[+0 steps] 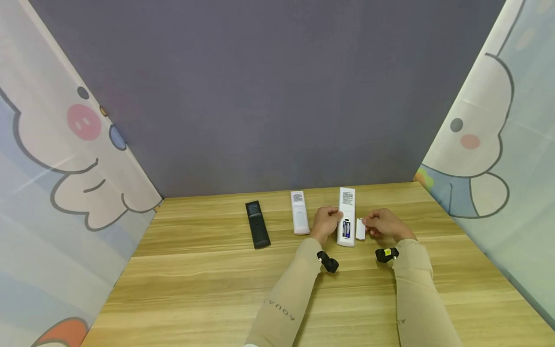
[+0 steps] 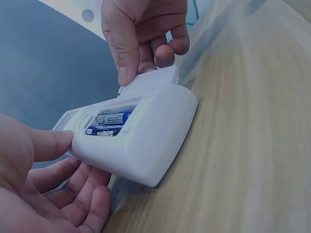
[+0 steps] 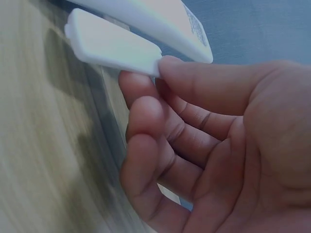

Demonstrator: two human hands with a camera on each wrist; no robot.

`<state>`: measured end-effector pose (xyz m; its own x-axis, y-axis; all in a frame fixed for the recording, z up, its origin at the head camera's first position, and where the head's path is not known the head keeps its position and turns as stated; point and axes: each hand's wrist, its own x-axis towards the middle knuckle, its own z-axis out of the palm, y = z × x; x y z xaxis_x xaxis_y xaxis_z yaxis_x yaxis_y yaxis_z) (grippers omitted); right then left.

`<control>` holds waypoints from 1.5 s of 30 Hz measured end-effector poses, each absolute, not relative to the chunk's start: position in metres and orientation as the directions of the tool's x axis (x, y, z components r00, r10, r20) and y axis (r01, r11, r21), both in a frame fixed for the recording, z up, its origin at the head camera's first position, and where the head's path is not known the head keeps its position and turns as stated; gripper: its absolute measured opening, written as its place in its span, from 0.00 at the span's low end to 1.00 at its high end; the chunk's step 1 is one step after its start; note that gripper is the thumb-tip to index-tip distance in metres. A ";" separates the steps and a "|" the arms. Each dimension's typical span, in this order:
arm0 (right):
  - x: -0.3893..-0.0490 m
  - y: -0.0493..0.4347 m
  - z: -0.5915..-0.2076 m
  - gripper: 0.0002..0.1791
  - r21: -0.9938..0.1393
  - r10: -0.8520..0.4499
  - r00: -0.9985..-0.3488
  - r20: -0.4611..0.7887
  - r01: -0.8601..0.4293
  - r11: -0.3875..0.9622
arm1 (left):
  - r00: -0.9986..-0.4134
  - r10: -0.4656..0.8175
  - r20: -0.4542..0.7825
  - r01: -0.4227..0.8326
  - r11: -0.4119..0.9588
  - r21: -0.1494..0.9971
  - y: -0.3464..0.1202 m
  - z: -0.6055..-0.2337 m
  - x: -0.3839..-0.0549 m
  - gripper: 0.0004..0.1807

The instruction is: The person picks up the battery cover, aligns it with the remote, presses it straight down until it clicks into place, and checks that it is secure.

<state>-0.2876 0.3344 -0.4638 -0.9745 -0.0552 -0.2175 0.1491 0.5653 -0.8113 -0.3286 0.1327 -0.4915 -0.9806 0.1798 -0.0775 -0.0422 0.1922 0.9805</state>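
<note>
A white remote control (image 1: 346, 212) lies back side up, its battery compartment uncovered and two blue batteries (image 2: 109, 122) inside. My left hand (image 1: 326, 223) grips it by the left edge, thumb at the side of the compartment in the left wrist view. Between thumb and fingertips, my right hand (image 1: 387, 224) pinches the white battery cover (image 3: 114, 44) by one end. In the head view the cover is just right of the remote, beside the battery compartment.
Left of my left hand lies a second white remote (image 1: 300, 213), back up. Farther left is a black remote (image 1: 257, 225). A grey panel (image 1: 277, 106) stands along the table's back edge, with cartoon-printed curtains (image 1: 472, 120) at both sides. The wooden table (image 1: 195, 279) extends toward me.
</note>
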 end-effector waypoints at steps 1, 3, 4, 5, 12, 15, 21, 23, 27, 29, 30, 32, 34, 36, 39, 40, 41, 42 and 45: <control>-0.288 0.334 -0.464 0.13 -0.814 -0.050 -0.975 -0.218 0.154 0.560 | -0.980 0.183 -0.075 -0.039 0.190 0.981 0.132 -0.492 -0.328 0.14; -0.288 0.334 -0.463 0.14 -0.817 -0.059 -0.975 -0.212 0.144 0.559 | -0.980 0.184 -0.070 -0.035 0.188 0.982 0.131 -0.491 -0.328 0.15; -0.287 0.334 -0.463 0.14 -0.818 -0.063 -0.976 -0.209 0.139 0.558 | -0.981 0.184 -0.067 -0.032 0.186 0.982 0.131 -0.490 -0.327 0.14; -0.287 0.335 -0.463 0.13 -0.820 -0.061 -0.977 -0.204 0.136 0.557 | -0.980 0.186 -0.067 -0.032 0.187 0.982 0.130 -0.490 -0.327 0.14; -0.285 0.337 -0.459 0.13 -0.826 -0.062 -0.983 -0.174 0.111 0.552 | -0.977 0.202 -0.068 -0.031 0.185 0.982 0.128 -0.484 -0.323 0.13; -0.284 0.338 -0.457 0.13 -0.832 -0.066 -0.983 -0.169 0.106 0.545 | -0.976 0.205 -0.071 -0.033 0.181 0.983 0.127 -0.483 -0.322 0.13; -0.282 0.340 -0.452 0.14 -0.838 -0.087 -0.986 -0.140 0.071 0.542 | -0.976 0.207 -0.071 -0.035 0.171 0.985 0.126 -0.482 -0.322 0.13; -0.280 0.340 -0.449 0.14 -0.841 -0.093 -0.986 -0.135 0.064 0.538 | -0.976 0.208 -0.072 -0.037 0.168 0.985 0.126 -0.482 -0.321 0.13; -0.278 0.340 -0.444 0.14 -0.854 -0.109 -0.987 -0.121 0.048 0.519 | -0.978 0.199 -0.070 -0.037 0.163 0.986 0.125 -0.481 -0.320 0.13; -0.278 0.340 -0.442 0.14 -0.855 -0.116 -0.987 -0.112 0.037 0.517 | -0.979 0.193 -0.072 -0.041 0.163 0.986 0.124 -0.479 -0.320 0.13; -0.278 0.340 -0.442 0.13 -0.856 -0.112 -0.987 -0.112 0.038 0.516 | -0.979 0.191 -0.072 -0.041 0.165 0.986 0.124 -0.479 -0.319 0.13; -0.278 0.340 -0.441 0.13 -0.854 -0.108 -0.988 -0.111 0.040 0.518 | -0.979 0.191 -0.074 -0.042 0.166 0.985 0.123 -0.478 -0.319 0.13; -0.278 0.339 -0.440 0.13 -0.852 -0.109 -0.988 -0.110 0.037 0.522 | -0.978 0.193 -0.076 -0.043 0.166 0.985 0.122 -0.478 -0.319 0.14; -0.277 0.338 -0.438 0.13 -0.854 -0.105 -0.988 -0.112 0.042 0.519 | -0.978 0.195 -0.075 -0.043 0.165 0.985 0.122 -0.478 -0.319 0.14; -0.277 0.337 -0.437 0.14 -0.857 -0.115 -0.987 -0.109 0.034 0.514 | -0.978 0.193 -0.075 -0.044 0.161 0.986 0.121 -0.479 -0.318 0.14; -0.277 0.336 -0.436 0.14 -0.861 -0.114 -0.987 -0.109 0.036 0.507 | -0.979 0.192 -0.075 -0.044 0.162 0.986 0.121 -0.479 -0.318 0.14; -0.277 0.336 -0.436 0.14 -0.864 -0.116 -0.987 -0.109 0.037 0.502 | -0.979 0.191 -0.075 -0.044 0.160 0.986 0.121 -0.479 -0.318 0.14; -0.277 0.335 -0.435 0.14 -0.867 -0.117 -0.987 -0.110 0.038 0.497 | -0.979 0.191 -0.075 -0.044 0.159 0.986 0.121 -0.479 -0.318 0.13; -0.277 0.333 -0.434 0.15 -0.878 -0.121 -0.986 -0.114 0.043 0.477 | -0.979 0.191 -0.074 -0.045 0.154 0.987 0.122 -0.480 -0.319 0.14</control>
